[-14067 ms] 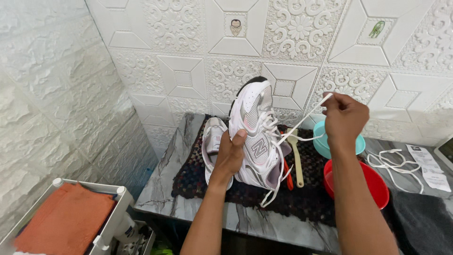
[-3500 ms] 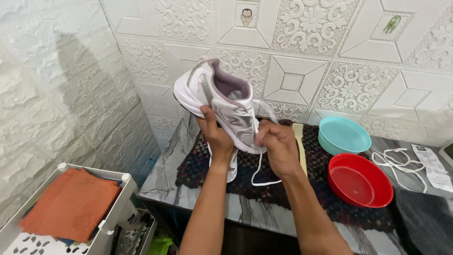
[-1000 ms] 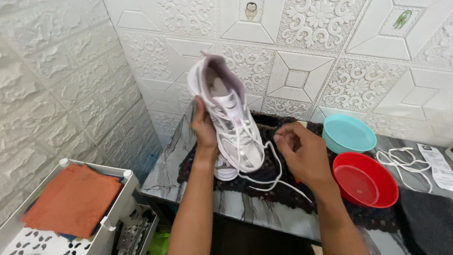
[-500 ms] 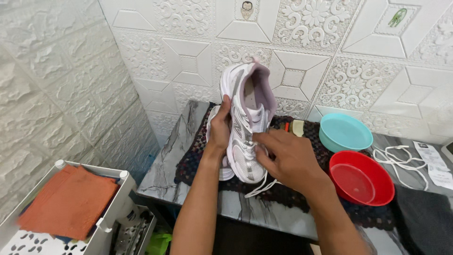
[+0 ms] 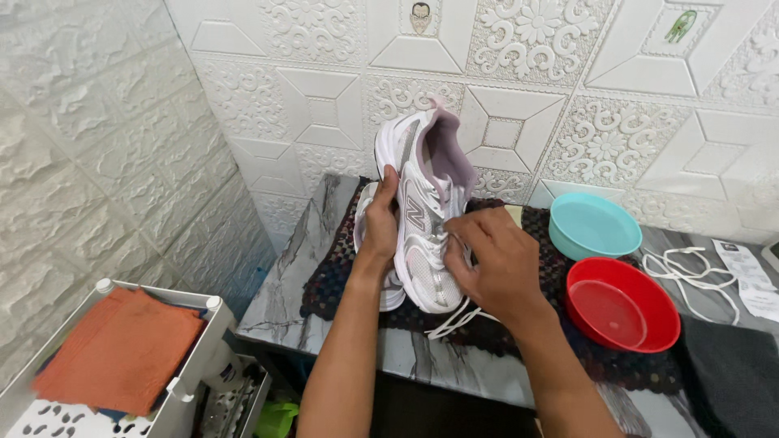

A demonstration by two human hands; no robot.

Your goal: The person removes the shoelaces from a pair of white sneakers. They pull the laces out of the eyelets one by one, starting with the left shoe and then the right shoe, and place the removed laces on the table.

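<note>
My left hand (image 5: pixel 380 221) grips the side of a white and pale pink sneaker (image 5: pixel 425 203), holding it upright with its heel up above a dark crocheted mat (image 5: pixel 333 276). My right hand (image 5: pixel 491 258) pinches the sneaker's white lace (image 5: pixel 451 318) at the eyelets on the front; loose lace ends hang down over the mat. A second matching sneaker (image 5: pixel 390 294) lies on the mat behind my left wrist, mostly hidden.
A marble-patterned table (image 5: pixel 284 276) stands against an embossed white wall. A teal bowl (image 5: pixel 594 225) and a red bowl (image 5: pixel 621 303) sit to the right, with another loose white lace (image 5: pixel 680 269) and a paper slip (image 5: pixel 742 276). A white basket (image 5: pixel 191 381) holding an orange cloth (image 5: pixel 122 350) stands at lower left.
The sneaker has turned slightly so its side faces me. My right hand has slid up along the laces, staying on the shoe's front. My left hand has kept its grip.
</note>
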